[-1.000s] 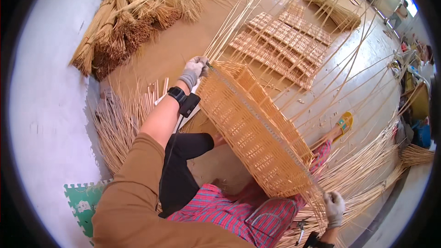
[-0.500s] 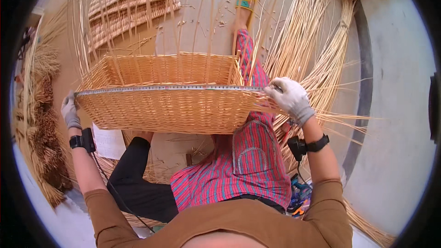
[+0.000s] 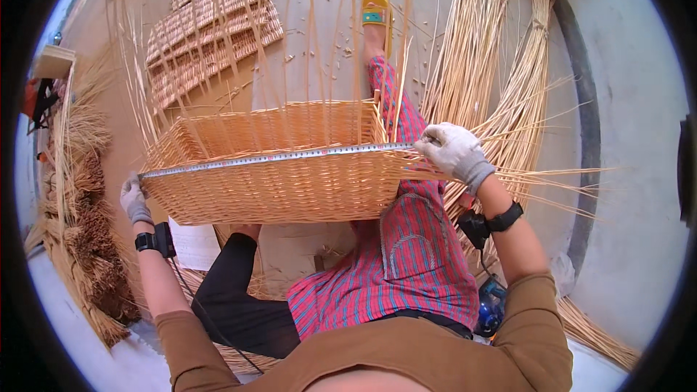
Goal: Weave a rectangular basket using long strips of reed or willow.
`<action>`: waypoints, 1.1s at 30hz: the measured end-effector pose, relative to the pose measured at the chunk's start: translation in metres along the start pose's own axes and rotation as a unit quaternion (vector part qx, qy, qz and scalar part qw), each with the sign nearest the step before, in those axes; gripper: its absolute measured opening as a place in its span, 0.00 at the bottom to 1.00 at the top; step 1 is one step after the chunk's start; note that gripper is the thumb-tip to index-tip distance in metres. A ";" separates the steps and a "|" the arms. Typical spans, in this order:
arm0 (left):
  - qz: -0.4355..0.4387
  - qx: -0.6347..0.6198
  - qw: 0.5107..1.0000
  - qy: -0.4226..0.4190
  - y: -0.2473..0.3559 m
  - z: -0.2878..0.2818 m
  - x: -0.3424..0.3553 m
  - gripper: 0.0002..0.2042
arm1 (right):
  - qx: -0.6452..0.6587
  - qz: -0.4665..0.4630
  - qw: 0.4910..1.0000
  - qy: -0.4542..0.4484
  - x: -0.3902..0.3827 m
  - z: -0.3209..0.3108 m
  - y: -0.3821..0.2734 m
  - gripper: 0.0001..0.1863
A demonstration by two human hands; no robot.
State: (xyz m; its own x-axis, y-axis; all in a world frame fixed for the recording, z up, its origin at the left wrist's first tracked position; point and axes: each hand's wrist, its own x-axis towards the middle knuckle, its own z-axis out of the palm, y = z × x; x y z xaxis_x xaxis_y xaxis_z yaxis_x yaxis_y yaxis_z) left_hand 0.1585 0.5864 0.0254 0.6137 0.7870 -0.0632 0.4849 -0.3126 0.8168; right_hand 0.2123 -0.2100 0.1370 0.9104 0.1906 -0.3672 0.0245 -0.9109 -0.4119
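A rectangular wicker basket (image 3: 276, 174), woven of pale golden cane, rests across the person's lap above the floor. Its side wall is tightly woven in even horizontal rows, and many unwoven upright stakes (image 3: 312, 36) rise from its rim and fan away from the person. The basket's long axis runs left to right across the view, with its open mouth tipped away from the person, so the near wall faces the camera.

A measuring tape (image 3: 283, 159), a thin pale strip with fine marks, lies stretched along the near top edge of the basket, parallel to its long axis, rising slightly toward the right.

The left hand (image 3: 133, 199), in a light work glove, is closed on the tape's left end at the basket's left corner, with a black wrist strap below it. The right hand (image 3: 454, 152), also gloved, pinches the tape's right end at the basket's right corner, fingers curled shut on it; loose cane ends stick out past this hand to the right.

Under the basket is a leg in red striped trousers (image 3: 406, 261), ending in a yellow sandal (image 3: 376, 16) far ahead. Flat woven panels (image 3: 210, 36) lie on the floor at upper left, and long bundles of cane (image 3: 501, 80) lie at right.
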 end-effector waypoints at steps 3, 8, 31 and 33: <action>-0.027 -0.078 0.996 -0.033 -0.008 -0.006 -0.004 0.15 | -0.013 -0.011 1.000 0.005 0.001 -0.002 -0.004 0.20; 0.003 -0.144 0.989 0.013 -0.011 0.001 -0.059 0.22 | 0.011 -0.041 0.997 0.058 -0.008 -0.005 -0.014 0.16; 0.286 -0.082 0.915 -0.272 0.176 0.162 -0.429 0.09 | 0.344 0.019 0.921 -0.180 -0.135 0.077 -0.032 0.17; 0.267 -0.076 0.914 -0.296 0.187 0.168 -0.436 0.07 | 0.346 0.028 0.918 -0.190 -0.138 0.075 -0.029 0.16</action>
State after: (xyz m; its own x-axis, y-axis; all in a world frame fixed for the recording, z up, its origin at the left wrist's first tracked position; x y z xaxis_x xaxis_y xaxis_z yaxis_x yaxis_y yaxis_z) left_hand 0.0863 0.0959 0.1092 0.9889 0.1038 0.1060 -0.0475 -0.4558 0.8888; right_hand 0.0545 -0.1828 0.1369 0.6897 0.3843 -0.6137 -0.4059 -0.4967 -0.7672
